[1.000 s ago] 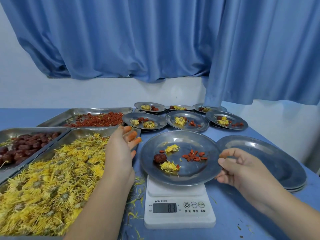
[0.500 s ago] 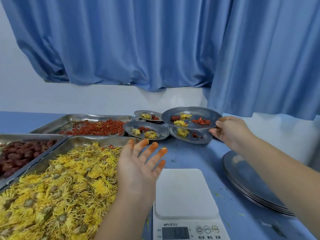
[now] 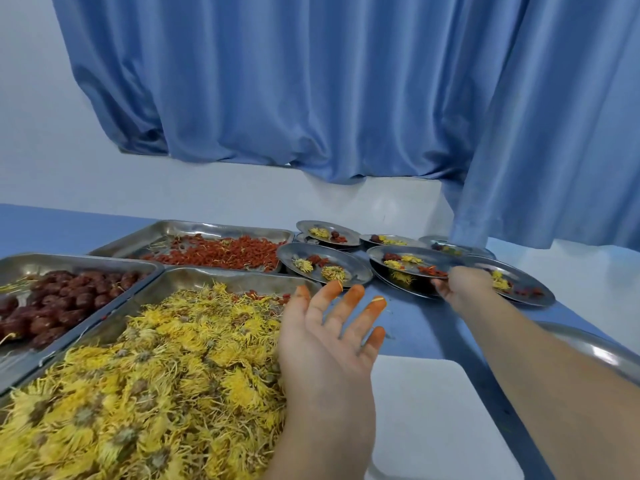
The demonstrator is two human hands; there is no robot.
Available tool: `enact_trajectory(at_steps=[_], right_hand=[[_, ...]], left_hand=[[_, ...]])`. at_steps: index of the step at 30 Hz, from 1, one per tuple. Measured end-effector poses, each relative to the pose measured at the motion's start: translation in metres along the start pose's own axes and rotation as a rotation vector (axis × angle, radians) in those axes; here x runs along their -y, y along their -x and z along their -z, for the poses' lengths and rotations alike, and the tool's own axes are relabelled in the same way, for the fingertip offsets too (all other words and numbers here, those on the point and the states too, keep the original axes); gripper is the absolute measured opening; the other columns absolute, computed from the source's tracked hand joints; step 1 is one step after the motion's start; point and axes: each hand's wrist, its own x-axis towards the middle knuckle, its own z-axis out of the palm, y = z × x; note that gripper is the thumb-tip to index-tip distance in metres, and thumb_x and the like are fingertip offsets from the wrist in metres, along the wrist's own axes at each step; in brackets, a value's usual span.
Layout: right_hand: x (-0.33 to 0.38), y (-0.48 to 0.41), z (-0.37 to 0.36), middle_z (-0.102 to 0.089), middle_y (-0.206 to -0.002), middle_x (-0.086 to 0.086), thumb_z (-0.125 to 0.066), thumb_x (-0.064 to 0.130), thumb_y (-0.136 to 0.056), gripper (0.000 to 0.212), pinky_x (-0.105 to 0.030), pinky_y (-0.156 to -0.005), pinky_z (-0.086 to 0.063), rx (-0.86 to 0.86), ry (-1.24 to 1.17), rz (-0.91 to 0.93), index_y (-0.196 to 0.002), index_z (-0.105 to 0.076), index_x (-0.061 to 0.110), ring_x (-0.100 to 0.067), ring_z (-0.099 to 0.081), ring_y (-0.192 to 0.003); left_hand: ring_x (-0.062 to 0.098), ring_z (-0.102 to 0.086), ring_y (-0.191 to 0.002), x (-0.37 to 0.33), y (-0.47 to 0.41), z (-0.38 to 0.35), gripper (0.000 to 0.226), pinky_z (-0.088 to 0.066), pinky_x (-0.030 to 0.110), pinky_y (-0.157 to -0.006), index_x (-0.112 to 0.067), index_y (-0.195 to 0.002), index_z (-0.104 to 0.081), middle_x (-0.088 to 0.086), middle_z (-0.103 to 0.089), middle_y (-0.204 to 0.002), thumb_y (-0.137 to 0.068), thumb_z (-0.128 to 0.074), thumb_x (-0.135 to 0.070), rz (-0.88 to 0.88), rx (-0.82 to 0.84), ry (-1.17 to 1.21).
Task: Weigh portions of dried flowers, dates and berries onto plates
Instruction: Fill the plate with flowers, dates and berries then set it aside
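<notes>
Your right hand (image 3: 462,287) grips the rim of a round steel plate (image 3: 412,263) holding yellow flowers, a dark date and red berries. It holds the plate over another filled plate at the far side of the blue table (image 3: 408,327), seemingly to stack finished portions. Your left hand (image 3: 329,344), fingers spread and empty, hovers beside the steel tray of yellow dried flowers (image 3: 221,277), near the bare white scale (image 3: 433,410).

- Curtain (image 3: 277,81): blue pleated fabric hanging across the top of the view, beyond the table's far edge; its hem ends partway down the wall.
- Second curtain panel (image 3: 554,150): the same blue fabric at the right, hanging lower, with its hem near the table's far right corner.
- Wall (image 3: 52,133): plain white, visible left of and below the curtains.
- Table (image 3: 415,327): smooth blue top, meeting the wall along its far edge.
</notes>
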Motion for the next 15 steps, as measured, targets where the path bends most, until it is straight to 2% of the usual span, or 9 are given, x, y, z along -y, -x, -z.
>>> enact_trajectory(at_steps=[3,6,11,15], right_hand=[[-0.003,-0.001,0.002,-0.053,-0.091,-0.009,-0.04,-0.004,-0.096,0.042,-0.017,-0.033,-0.045,-0.03,0.061,-0.01,-0.137,-0.038,0.006,-0.022,-0.056,-0.062],[-0.002,0.002,0.005,-0.055,-0.101,-0.016,-0.042,-0.003,-0.095,0.03,-0.017,-0.034,-0.045,0.037,0.094,-0.022,-0.124,-0.044,0.002,-0.019,-0.053,-0.06],[0.009,0.024,0.007,-0.057,-0.086,-0.012,-0.046,0.001,-0.094,0.003,-0.02,-0.038,-0.047,0.16,0.101,-0.069,-0.094,-0.048,0.003,-0.019,-0.053,-0.064],[0.013,0.047,0.018,-0.057,-0.095,-0.012,-0.045,0.0,-0.094,0.007,-0.025,-0.061,-0.054,0.282,0.05,-0.098,-0.09,-0.049,0.005,-0.023,-0.059,-0.08]], left_hand=[[0.027,-0.074,-0.087,0.0,-0.001,0.0,0.046,-0.051,0.042,-0.079,-0.018,-0.11,-0.065,0.005,-0.077,-0.095,-0.097,-0.039,-0.053,0.002,0.008,-0.012],[0.027,-0.074,-0.087,0.0,0.0,-0.001,0.045,-0.051,0.04,-0.077,-0.018,-0.111,-0.065,0.005,-0.077,-0.095,-0.097,-0.039,-0.052,0.003,0.005,-0.037],[0.027,-0.074,-0.086,0.001,0.0,-0.001,0.041,-0.051,0.038,-0.074,-0.018,-0.11,-0.065,0.005,-0.077,-0.096,-0.098,-0.039,-0.048,-0.009,0.001,-0.071],[0.027,-0.074,-0.087,0.003,0.003,-0.002,0.038,-0.05,0.038,-0.074,-0.016,-0.109,-0.066,0.006,-0.076,-0.1,-0.098,-0.042,-0.044,-0.026,0.007,-0.127]])
